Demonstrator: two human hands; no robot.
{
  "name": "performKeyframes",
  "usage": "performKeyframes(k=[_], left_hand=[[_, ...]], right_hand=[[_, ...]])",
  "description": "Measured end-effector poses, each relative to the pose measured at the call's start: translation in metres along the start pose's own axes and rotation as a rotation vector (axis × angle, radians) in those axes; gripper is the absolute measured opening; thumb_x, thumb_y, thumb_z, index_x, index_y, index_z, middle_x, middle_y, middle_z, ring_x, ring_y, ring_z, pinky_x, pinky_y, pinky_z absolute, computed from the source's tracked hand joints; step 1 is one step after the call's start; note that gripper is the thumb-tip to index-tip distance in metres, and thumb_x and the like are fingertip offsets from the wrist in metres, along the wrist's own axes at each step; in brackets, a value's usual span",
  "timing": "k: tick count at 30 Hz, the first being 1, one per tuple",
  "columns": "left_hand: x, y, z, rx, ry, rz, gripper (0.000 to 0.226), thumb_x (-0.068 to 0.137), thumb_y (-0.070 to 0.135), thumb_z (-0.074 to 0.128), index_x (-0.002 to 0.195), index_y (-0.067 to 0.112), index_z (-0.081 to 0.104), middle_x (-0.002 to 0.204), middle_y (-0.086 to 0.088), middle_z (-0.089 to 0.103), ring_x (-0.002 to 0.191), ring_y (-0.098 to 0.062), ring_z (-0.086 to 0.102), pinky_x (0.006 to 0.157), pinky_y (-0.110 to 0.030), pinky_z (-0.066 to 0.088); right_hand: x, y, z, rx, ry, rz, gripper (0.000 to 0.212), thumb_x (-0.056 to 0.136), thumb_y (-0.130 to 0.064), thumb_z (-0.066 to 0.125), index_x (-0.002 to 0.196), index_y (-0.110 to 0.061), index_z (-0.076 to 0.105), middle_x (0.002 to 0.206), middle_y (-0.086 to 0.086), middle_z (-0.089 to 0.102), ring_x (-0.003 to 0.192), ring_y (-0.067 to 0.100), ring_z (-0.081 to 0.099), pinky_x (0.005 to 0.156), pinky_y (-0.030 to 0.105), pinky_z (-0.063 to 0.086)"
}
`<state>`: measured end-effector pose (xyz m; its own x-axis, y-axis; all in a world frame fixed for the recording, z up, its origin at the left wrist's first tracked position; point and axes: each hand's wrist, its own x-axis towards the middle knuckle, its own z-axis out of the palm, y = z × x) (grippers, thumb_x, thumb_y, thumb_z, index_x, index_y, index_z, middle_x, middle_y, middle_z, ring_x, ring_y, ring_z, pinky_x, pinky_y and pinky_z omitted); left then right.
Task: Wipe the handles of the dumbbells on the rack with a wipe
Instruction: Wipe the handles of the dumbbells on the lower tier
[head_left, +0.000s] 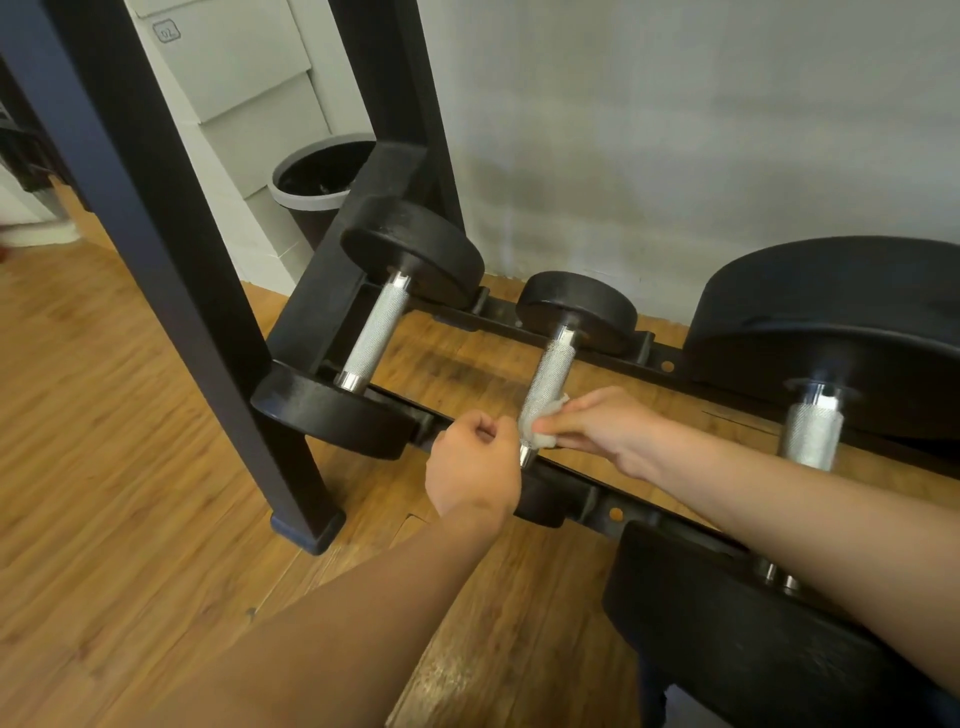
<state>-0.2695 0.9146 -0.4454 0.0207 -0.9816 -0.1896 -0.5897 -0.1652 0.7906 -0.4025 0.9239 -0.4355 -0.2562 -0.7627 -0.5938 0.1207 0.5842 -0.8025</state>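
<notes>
Three black dumbbells with knurled silver handles lie across the low black rack (613, 512). My right hand (608, 431) pinches a white wipe (545, 434) against the near end of the middle dumbbell's handle (550, 374). My left hand (472, 470) hovers just left of that handle with its fingers curled, holding nothing that I can see. It covers the middle dumbbell's near head. The left dumbbell's handle (374, 332) and the big right dumbbell's handle (810, 431) are untouched.
A black rack upright (171, 249) stands at the left on the wooden floor (104, 467). A black bin with a grey rim (317, 187) sits behind the rack by the white wall (675, 130). The right dumbbell's large near head (727, 639) lies under my right forearm.
</notes>
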Motion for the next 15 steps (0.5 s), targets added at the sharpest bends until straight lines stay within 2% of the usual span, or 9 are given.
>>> performKeyframes(k=[2,6,9,11,13,15], left_hand=[[0.001,0.001,0.0,0.013,0.001,-0.009,0.024,0.093,0.032,0.051,0.075,0.018,0.058,0.067,0.005,0.053,0.059,-0.01,0.047,0.054,-0.026,0.034],[0.002,-0.003,0.0,0.019,0.0,-0.014,0.024,0.093,0.033,0.051,0.073,0.021,0.056,0.071,0.004,0.055,0.062,-0.011,0.048,0.054,-0.026,0.033],[0.002,-0.004,0.0,0.014,0.004,-0.011,0.024,0.093,0.033,0.052,0.076,0.018,0.06,0.072,0.003,0.056,0.063,-0.012,0.049,0.055,-0.027,0.035],[0.002,-0.004,0.0,0.016,0.006,-0.015,0.024,0.093,0.033,0.052,0.076,0.017,0.06,0.072,0.003,0.056,0.063,-0.012,0.049,0.055,-0.027,0.034],[0.002,-0.004,0.001,0.022,0.003,-0.017,0.025,0.093,0.033,0.052,0.076,0.017,0.059,0.07,0.003,0.055,0.062,-0.012,0.048,0.053,-0.027,0.033],[0.002,-0.003,0.001,0.026,0.004,-0.014,0.025,0.093,0.033,0.051,0.077,0.017,0.06,0.07,0.003,0.055,0.062,-0.012,0.049,0.053,-0.027,0.033]], right_hand=[[0.002,-0.008,-0.005,0.079,0.066,-0.014,0.028,0.077,-0.002,0.076,0.102,-0.002,0.066,0.088,0.003,0.068,0.076,0.009,0.069,0.072,0.021,0.057],[0.009,-0.026,-0.014,0.242,0.223,-0.115,0.015,0.08,-0.003,0.073,0.092,-0.009,0.066,0.102,0.006,0.07,0.076,0.009,0.068,0.073,0.02,0.056],[0.009,-0.02,-0.006,0.192,0.29,-0.148,0.027,0.082,-0.006,0.074,0.107,-0.007,0.066,0.112,0.009,0.069,0.09,0.015,0.067,0.095,0.029,0.052],[0.007,-0.014,-0.001,0.176,0.298,-0.143,0.04,0.081,-0.006,0.075,0.119,-0.003,0.063,0.118,0.011,0.066,0.101,0.019,0.066,0.101,0.032,0.049],[0.008,-0.012,0.001,0.178,0.293,-0.132,0.042,0.081,-0.004,0.075,0.121,0.0,0.061,0.12,0.014,0.065,0.103,0.02,0.065,0.097,0.03,0.05],[0.008,-0.014,0.0,0.192,0.284,-0.117,0.04,0.081,-0.003,0.075,0.119,0.001,0.062,0.117,0.013,0.066,0.095,0.018,0.065,0.087,0.025,0.053]])
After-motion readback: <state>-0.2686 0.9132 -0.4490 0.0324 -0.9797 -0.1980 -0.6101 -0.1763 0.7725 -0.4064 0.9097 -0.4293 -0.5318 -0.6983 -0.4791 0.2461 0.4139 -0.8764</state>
